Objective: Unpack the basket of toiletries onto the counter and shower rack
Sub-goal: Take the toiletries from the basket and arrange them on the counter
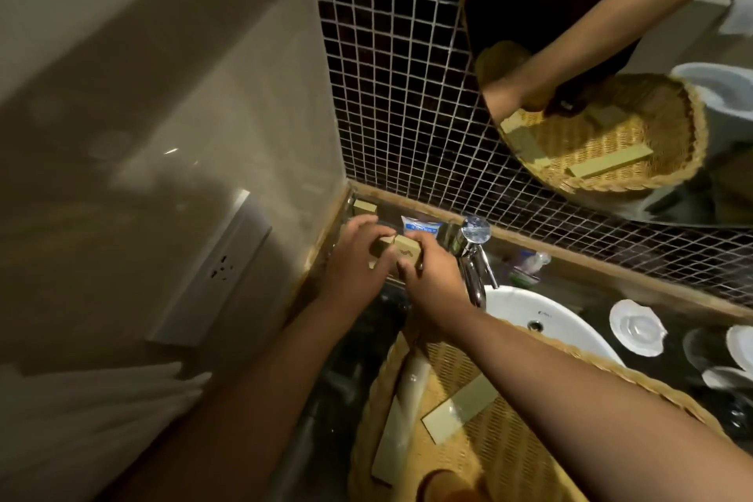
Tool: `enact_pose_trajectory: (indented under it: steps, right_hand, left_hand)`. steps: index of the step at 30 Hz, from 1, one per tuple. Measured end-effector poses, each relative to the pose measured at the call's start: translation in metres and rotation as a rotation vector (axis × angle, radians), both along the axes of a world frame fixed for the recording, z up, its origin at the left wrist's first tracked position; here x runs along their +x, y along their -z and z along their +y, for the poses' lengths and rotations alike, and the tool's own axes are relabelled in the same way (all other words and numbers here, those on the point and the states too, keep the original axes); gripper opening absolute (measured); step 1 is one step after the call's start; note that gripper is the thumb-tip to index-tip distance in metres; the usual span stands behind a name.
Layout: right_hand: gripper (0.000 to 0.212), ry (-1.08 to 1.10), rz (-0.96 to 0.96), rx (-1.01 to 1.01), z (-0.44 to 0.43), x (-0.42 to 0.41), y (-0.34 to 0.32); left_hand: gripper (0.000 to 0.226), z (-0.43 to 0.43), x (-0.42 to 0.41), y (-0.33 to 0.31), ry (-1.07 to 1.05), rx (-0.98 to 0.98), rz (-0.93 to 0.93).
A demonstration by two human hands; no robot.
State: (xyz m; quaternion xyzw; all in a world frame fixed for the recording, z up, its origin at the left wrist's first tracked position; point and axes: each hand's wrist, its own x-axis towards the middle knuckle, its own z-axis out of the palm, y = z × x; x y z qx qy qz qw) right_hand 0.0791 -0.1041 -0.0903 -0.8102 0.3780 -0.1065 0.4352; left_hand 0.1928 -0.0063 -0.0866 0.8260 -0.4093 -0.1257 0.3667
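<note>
Both hands hold small tan toiletry boxes at the counter's back left corner. My left hand [355, 257] grips one box [381, 246] and my right hand [432, 277] grips a second tan box [407, 251] with a dark zigzag mark. The two boxes touch. Behind them stand a blue-and-white sachet [421, 226] and another small tan box [364, 207] against the ledge. The woven basket [366, 420] sits below my arms. It holds a long pale tube [401, 412] and a flat tan box [460, 408].
A chrome tap [472, 257] rises just right of my hands over the white basin [542, 318]. White dishes [637, 332] sit at right. A wall socket [220, 269] is at left. The mirror [603, 126] reflects the basket. A white towel [89, 412] lies lower left.
</note>
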Motion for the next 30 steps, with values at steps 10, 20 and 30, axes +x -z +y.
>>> enact_pose_trajectory:
  steps: [10,20,30]
  right_hand:
    - [0.037,0.051,-0.044,-0.178,-0.006,0.008,0.021]
    - [0.041,-0.055,-0.007,-0.205,-0.011,0.002,0.035]
    - [0.037,-0.112,-0.007,-0.230,-0.027,0.012,0.043]
  left_hand:
    - [0.035,-0.026,0.032,0.042,-0.077,0.026,0.000]
    - [0.032,-0.037,0.050,0.070,-0.140,0.078,-0.016]
    - [0.040,-0.054,0.073,0.100,-0.089,0.085,0.000]
